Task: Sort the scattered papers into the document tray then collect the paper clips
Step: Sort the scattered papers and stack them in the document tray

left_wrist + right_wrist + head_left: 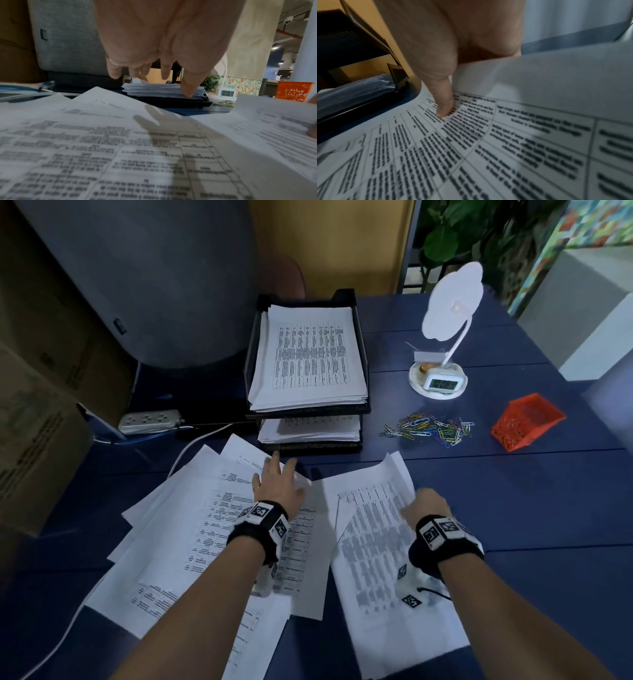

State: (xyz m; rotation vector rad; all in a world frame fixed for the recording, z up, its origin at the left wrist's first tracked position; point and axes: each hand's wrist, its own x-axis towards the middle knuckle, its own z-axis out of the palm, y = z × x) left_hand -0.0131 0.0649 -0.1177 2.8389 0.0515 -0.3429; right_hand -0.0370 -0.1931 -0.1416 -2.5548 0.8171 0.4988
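Scattered papers: white sheets printed with tables of small black text, fanned and overlapping on the near-left of the dark blue table. A second sheet group lies just right of them, near centre, its far-right edge curled up off the table.

Document tray: black mesh, two tiers, at the far centre of the table. Both tiers hold stacked printed sheets; the top stack is slightly uneven at its edges.

Paper clips: a loose multicoloured scatter on the table right of the tray. Orange mesh basket sits further right, apart from the clips.

Left hand: fingers spread and straight, palm down over the far end of the left paper fan, just near of the tray's lower tier. Left wrist view shows the fingers extended above the sheets, casting a shadow on them; contact cannot be confirmed.

Right hand: grasping the right sheet group at its lifted right edge. Right wrist view shows the thumb pressed on the printed face, with paper curling up beside the palm.

White desk lamp with clock base stands far right of the tray.
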